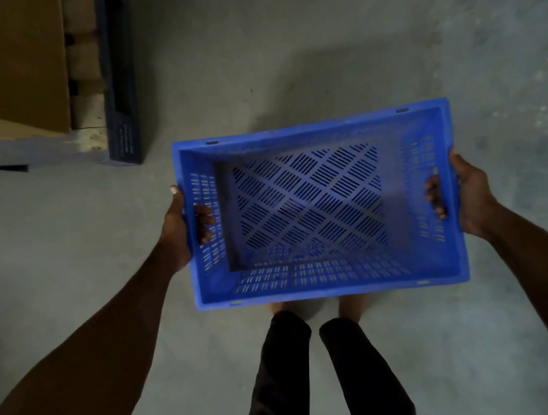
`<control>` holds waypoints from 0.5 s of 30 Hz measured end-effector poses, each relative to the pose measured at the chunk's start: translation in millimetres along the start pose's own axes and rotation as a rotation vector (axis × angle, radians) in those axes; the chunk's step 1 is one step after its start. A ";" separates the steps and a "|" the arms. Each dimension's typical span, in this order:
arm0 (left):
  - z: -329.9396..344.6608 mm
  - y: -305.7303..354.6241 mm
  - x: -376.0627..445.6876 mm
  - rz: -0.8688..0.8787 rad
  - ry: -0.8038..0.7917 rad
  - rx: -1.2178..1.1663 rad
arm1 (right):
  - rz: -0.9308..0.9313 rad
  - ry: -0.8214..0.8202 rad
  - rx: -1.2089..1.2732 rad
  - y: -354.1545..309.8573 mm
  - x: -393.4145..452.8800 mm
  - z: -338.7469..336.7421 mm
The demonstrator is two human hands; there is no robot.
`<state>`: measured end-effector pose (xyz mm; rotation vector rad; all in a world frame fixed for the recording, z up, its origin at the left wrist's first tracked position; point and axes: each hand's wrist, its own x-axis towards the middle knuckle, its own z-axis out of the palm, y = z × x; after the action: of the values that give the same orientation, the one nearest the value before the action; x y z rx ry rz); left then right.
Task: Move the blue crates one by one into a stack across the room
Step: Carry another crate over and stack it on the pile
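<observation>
— Holding what? 1 blue plastic crate, rectangular, slotted, above the concrete floor.
— Grip? Left hand and right hand each curl fingers through a side handle.

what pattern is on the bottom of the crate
Slotted vents forming a diamond lattice on the blue crate floor, shown in the head view.
</observation>
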<state>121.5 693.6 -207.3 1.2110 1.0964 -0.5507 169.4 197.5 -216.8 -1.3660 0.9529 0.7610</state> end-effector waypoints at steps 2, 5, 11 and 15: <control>-0.5 12.6 -26.3 0.041 0.000 0.020 | -0.011 0.003 0.033 -12.4 -30.0 -2.3; 0.9 39.3 -83.3 0.027 -0.028 0.010 | -0.044 -0.009 0.082 -37.2 -89.7 -12.7; 16.7 114.8 -238.5 0.129 -0.038 0.087 | -0.083 0.030 0.128 -96.7 -245.5 -43.9; 32.0 168.7 -346.8 0.207 -0.092 0.150 | -0.120 0.020 0.168 -127.2 -352.6 -67.1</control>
<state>129.2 647.8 176.9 1.3973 0.8522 -0.5299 119.0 150.8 157.7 -1.2738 0.9206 0.5644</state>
